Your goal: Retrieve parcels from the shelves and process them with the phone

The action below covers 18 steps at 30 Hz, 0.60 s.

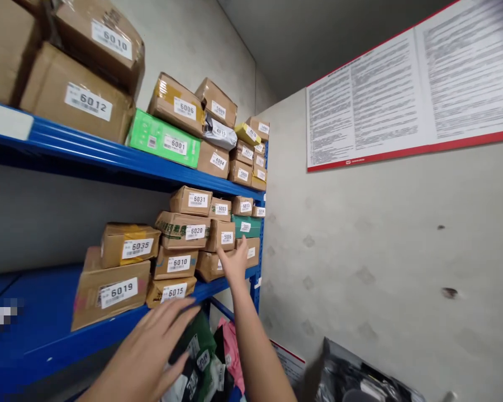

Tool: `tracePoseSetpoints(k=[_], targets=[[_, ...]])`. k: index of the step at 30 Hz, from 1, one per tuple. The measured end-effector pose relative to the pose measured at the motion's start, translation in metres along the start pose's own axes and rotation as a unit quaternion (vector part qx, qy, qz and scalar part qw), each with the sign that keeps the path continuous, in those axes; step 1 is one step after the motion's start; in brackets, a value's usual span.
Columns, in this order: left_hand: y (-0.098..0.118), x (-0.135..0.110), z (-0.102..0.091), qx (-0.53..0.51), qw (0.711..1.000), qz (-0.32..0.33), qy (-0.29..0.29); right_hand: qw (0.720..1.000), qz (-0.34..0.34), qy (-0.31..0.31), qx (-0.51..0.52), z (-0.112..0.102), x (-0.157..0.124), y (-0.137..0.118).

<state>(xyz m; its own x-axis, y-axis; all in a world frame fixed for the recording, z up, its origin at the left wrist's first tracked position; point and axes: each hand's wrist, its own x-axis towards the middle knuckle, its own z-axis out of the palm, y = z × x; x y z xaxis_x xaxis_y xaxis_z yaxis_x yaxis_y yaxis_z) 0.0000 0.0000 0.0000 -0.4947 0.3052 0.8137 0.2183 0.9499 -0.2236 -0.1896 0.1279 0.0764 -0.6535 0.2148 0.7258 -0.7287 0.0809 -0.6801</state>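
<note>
My right hand (236, 261) reaches far out to the middle blue shelf (46, 340), fingers stretched up against a brown parcel (210, 264) and a green box (247, 226) at the shelf's far end; it holds nothing. My left hand (151, 352) hovers lower and nearer, fingers spread and flat, in front of the shelf edge below the box numbered 6015 (171, 291). Beside that box sit box 6019 (111, 293) and box 6010 (176, 262). Box 6035 (129, 244) rests on 6019.
The upper blue shelf (109, 153) carries more numbered cartons and a green box 6001 (164, 139). Soft bagged parcels (209, 357) lie below the hands. A grey wall on the right bears a red-framed text poster (411, 89); a dark plastic bag (360, 379) lies at bottom right.
</note>
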Motion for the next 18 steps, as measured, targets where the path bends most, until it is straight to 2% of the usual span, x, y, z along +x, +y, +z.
tracePoseSetpoints(k=[2,4,6,8,12,14,18], targets=[[0.005,0.042,0.03,0.086,0.994,0.022,-0.062,0.998,-0.021,-0.042,-0.052,0.004,0.024,-0.002],[0.007,0.079,0.061,0.163,0.983,-0.006,-0.086,0.993,-0.026,-0.081,-0.087,0.007,0.04,-0.008],[0.008,0.103,0.087,0.214,0.973,-0.033,-0.076,0.989,-0.027,-0.098,-0.105,0.011,0.049,-0.011],[0.009,0.116,0.105,0.238,0.967,-0.067,-0.052,0.99,-0.025,-0.092,-0.105,0.015,0.052,-0.011],[0.014,0.123,0.122,0.256,0.956,-0.146,0.001,0.996,-0.004,-0.062,-0.063,0.022,0.052,-0.007],[0.016,0.124,0.125,0.267,0.95,-0.161,0.023,0.998,0.007,-0.047,-0.034,0.023,0.051,-0.007],[0.013,0.128,0.126,0.259,0.954,-0.151,0.001,0.999,0.023,-0.036,0.006,0.024,0.05,-0.009]])
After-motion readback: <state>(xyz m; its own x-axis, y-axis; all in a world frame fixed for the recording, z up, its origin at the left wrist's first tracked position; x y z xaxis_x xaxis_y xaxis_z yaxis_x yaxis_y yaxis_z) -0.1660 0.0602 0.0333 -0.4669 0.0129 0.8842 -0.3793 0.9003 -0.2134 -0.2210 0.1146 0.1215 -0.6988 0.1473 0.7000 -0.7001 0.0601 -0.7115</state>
